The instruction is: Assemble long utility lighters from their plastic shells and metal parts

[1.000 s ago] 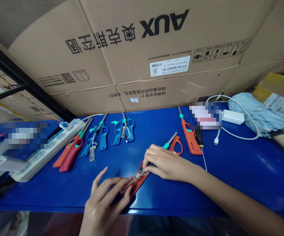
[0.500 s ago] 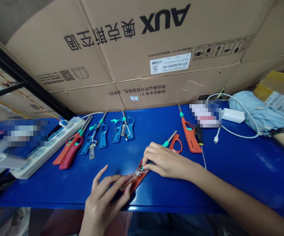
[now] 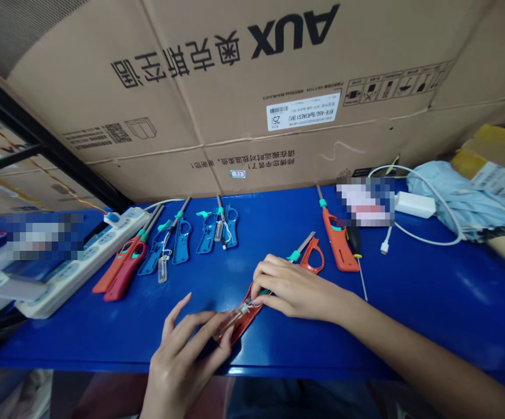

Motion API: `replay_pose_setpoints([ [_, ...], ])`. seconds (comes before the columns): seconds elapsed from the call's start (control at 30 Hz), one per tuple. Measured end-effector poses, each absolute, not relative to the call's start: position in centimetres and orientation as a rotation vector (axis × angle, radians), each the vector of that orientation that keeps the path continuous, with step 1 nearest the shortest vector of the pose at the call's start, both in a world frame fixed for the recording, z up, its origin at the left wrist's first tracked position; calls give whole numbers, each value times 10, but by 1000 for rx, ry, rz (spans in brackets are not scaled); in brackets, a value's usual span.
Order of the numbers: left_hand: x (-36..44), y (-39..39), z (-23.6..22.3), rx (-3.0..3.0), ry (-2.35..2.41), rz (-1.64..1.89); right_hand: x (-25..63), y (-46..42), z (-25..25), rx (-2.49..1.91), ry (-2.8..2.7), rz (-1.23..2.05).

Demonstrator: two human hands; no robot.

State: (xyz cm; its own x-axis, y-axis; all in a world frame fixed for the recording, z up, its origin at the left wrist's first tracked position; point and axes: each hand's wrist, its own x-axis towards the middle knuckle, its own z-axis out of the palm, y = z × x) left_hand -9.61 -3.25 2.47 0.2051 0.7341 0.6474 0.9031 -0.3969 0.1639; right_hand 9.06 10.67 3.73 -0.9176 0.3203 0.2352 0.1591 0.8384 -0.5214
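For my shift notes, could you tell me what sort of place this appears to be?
It looks like an assembly workbench in a storeroom: lighter casings lie in rows on a blue bench, beside a power strip, with an AUX carton behind.

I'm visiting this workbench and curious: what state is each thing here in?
Left hand: holding the clear tube
Right hand: holding the red lighter casing
Red lighter casing: wires exposed
Blue lighter casings: lying open
Orange lighter: lying closed
Screwdriver: lying untouched

Lighters [image 3: 182,241] on table [image 3: 431,302], carton [image 3: 235,105] behind
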Motion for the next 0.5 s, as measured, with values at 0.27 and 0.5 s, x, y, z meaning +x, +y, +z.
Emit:
replay_pose_setpoints([
  [0.27, -96, -34, 23, -2230, -1575, -971, 90, 108, 32, -343, -2722, 665],
  [0.5, -94, -34, 17, -2213, -1587, -980, 90, 109, 30, -333, -2742, 620],
])
